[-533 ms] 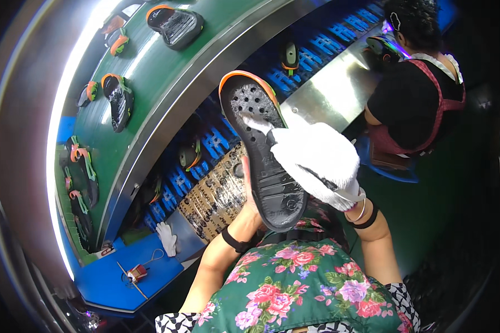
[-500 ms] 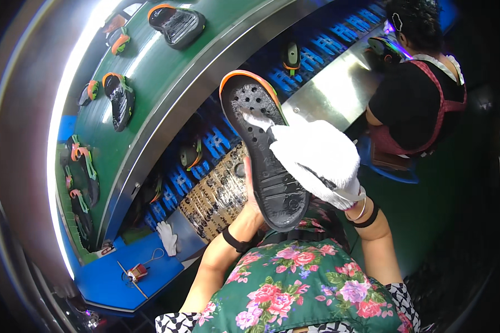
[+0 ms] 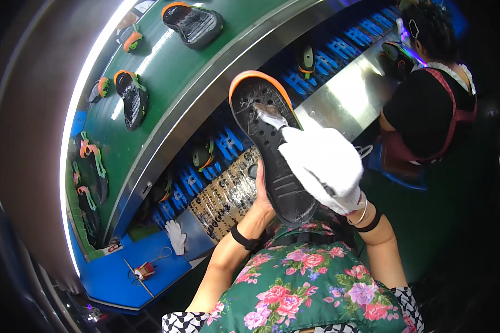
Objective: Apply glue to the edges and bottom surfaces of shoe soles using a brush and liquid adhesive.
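Note:
My left hand (image 3: 263, 191) holds a black shoe sole (image 3: 275, 161) from its left side, the thumb lying along the edge and the other fingers hidden beneath. The sole has round holes in its wide far end, an orange rim there and ridges toward the heel. In a white knit glove, my right hand (image 3: 323, 166) is closed round a brush (image 3: 271, 115). Its pale, wet-looking bristles touch the sole among the holes; the handle is mostly hidden in the glove.
On the left, a green conveyor (image 3: 166, 72) carries several black soles and orange-and-green shoe parts. Below it runs a rack of blue holders (image 3: 228, 141). A blue table (image 3: 111, 277) bears a small red object, with a white glove (image 3: 175, 237) beside it. A co-worker (image 3: 428, 111) sits at right.
The brush has moved slightly toward the sole's orange-rimmed end. Less gloss shows on the holed area. The whole view has shifted a little; my left hand keeps its hold.

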`<state>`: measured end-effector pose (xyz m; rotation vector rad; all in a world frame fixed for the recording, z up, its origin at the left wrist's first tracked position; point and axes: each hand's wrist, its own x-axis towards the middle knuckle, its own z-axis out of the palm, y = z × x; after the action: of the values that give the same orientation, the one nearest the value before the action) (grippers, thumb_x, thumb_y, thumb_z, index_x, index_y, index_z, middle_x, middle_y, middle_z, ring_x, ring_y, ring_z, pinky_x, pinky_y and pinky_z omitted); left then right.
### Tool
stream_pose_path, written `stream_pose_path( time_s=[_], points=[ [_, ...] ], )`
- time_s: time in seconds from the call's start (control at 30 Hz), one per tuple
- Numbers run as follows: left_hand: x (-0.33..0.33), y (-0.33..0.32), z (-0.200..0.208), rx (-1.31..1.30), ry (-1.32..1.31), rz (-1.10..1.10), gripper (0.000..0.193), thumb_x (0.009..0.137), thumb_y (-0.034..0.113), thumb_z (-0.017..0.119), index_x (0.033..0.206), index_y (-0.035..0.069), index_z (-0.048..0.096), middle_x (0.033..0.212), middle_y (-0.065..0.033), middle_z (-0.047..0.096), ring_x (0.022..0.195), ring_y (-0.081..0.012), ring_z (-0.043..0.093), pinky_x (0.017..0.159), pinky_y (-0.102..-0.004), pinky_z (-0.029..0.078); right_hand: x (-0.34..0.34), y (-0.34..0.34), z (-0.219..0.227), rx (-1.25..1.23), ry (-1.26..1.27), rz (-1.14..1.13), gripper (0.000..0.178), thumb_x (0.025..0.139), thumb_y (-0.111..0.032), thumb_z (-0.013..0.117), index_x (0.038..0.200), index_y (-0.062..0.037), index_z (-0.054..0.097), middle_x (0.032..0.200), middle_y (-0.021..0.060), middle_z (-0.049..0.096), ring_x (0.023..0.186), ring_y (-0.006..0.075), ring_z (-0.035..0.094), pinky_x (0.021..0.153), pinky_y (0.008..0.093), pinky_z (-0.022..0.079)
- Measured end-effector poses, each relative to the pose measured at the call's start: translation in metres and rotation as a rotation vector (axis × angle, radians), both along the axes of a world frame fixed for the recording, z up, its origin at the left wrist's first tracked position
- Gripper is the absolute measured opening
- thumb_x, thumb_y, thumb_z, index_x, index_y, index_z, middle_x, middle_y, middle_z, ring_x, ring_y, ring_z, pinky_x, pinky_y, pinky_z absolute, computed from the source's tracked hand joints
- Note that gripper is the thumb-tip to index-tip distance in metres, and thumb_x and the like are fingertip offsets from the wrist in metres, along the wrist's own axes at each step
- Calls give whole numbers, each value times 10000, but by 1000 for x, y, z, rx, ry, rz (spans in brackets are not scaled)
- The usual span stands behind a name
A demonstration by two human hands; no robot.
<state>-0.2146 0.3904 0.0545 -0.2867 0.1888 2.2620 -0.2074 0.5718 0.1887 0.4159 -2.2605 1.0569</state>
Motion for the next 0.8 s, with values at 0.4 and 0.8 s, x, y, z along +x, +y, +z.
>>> stream_pose_path(
  time_s=[0.4,0.8],
  points=[
    [-27,17,28,17,-49,24,1041,889,829,483,1590,74,331,1570,-181,447,1378,-398,507,1179,-557,387,10,-11,-16,-27,-56,37,288,792,-22,776,1080,-35,784,1084,127,777,955,275,747,892,400,567],
    [-53,25,15,48,225,15,1147,820,939,395,1608,113,294,1590,-138,424,1313,-522,525,1049,-679,477,21,-19,-22,-249,-94,205,275,784,1,815,1056,-14,775,1045,122,779,927,294,738,812,395,595]
  ],
)
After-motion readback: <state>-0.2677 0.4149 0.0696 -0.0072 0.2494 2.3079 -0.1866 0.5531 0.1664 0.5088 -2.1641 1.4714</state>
